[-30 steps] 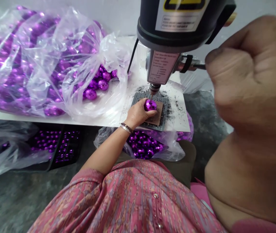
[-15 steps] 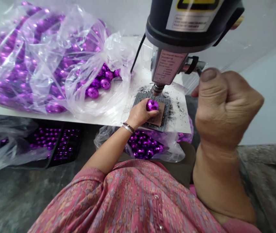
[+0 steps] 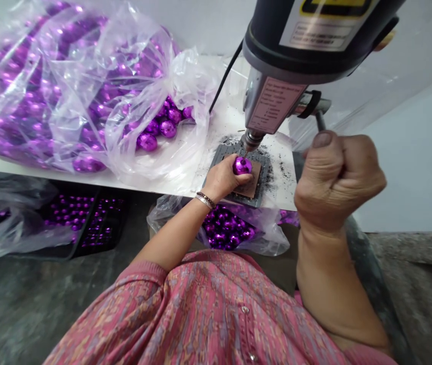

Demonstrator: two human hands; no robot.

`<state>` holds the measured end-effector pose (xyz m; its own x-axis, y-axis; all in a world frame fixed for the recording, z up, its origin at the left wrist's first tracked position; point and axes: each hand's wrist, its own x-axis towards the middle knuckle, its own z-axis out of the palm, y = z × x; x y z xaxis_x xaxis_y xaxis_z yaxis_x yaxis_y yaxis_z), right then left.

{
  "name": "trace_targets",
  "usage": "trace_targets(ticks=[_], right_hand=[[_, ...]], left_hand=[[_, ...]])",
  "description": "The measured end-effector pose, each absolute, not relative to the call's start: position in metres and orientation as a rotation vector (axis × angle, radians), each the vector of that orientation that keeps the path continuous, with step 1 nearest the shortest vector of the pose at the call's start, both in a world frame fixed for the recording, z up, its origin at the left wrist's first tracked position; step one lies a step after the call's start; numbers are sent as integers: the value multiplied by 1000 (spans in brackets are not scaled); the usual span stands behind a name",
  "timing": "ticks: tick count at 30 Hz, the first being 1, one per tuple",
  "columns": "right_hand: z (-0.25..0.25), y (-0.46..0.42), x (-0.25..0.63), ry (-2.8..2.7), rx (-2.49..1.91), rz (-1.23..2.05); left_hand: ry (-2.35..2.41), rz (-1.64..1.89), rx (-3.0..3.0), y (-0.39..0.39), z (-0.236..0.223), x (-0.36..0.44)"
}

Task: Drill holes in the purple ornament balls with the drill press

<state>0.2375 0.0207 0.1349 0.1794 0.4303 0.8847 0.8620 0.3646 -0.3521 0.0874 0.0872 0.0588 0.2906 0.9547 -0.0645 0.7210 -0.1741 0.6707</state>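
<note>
Pink patterned tunic (image 3: 201, 314) — (bracelets (image 3: 204, 201) too)

The right hand (image 3: 337, 182) has dropped away from the camera: once a huge blur filling the right of the frame, it is now a smaller closed fist low and just right of the drill press head (image 3: 307, 45), its forearm (image 3: 333, 289) showing below. A dark lever (image 3: 320, 120) now shows running into the fist. A pale wall (image 3: 409, 177) and grey ledge (image 3: 414, 248) have opened up at far right, and the drill head and purple ball (image 3: 242, 165) sit slightly further right.
</note>
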Motion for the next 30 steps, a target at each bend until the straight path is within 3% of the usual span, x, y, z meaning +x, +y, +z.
trace_targets(ticks=[7, 17, 24, 30], right_hand=[[117, 25, 240, -1419, -1195, -549], [89, 33, 247, -1493, -1140, -419], [171, 33, 250, -1420, -1223, -218], [221, 62, 258, -1242, -1263, 166]], left_hand=[[1496, 515, 1955, 87, 56, 88], [1504, 538, 1944, 84, 56, 88], [1410, 568, 1961, 87, 53, 81], [1236, 604, 1859, 72, 60, 52]])
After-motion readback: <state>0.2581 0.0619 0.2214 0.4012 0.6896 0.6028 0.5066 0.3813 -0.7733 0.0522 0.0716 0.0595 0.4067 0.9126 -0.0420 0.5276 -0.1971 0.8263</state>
